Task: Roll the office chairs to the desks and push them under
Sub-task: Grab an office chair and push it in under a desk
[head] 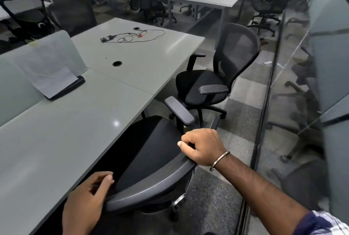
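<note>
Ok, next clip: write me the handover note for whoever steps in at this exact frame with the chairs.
Hands: right hand grips the top edge of the near chair's backrest; left hand holds the same backrest at its left end.
Near chair: its seat is already partly under the desk, one armrest still clear of the desk edge.
Second chair: stands free beside the far end of the same desk row, angled, not under it.
Done: near chair rolled to the desk.
Left: push it fully in, then roll the second chair under.
</note>
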`<state>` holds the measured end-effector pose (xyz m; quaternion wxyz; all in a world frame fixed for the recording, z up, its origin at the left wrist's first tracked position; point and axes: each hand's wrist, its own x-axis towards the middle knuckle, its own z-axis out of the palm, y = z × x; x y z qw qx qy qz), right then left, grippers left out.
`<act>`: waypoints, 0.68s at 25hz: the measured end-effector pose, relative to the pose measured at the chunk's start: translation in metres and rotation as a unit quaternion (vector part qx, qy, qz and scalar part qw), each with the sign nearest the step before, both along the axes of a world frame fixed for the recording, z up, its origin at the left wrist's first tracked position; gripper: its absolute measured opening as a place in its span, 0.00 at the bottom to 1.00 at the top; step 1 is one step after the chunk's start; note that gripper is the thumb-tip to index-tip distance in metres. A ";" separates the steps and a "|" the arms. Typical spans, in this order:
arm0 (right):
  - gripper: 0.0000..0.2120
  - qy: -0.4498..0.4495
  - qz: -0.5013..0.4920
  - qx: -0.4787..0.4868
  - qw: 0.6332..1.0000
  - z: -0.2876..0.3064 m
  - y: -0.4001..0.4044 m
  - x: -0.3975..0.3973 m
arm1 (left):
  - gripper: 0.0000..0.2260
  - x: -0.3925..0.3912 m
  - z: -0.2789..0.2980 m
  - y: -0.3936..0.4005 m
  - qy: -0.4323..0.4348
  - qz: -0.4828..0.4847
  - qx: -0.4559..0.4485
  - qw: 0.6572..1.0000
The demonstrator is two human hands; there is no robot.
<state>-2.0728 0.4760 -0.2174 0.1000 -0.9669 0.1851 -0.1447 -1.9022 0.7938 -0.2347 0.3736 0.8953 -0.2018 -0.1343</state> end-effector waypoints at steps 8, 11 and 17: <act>0.19 0.004 0.283 0.038 0.958 -0.011 -0.099 0.019 | 0.13 0.002 -0.031 -0.030 -0.045 0.229 -0.216 0.948; 0.21 -0.024 0.286 -0.008 0.958 -0.018 -0.135 0.024 | 0.12 -0.019 -0.030 -0.037 -0.074 0.345 -0.255 0.900; 0.24 -0.086 0.283 -0.004 0.955 -0.018 -0.158 0.033 | 0.15 -0.064 -0.028 -0.064 -0.085 0.445 -0.278 0.847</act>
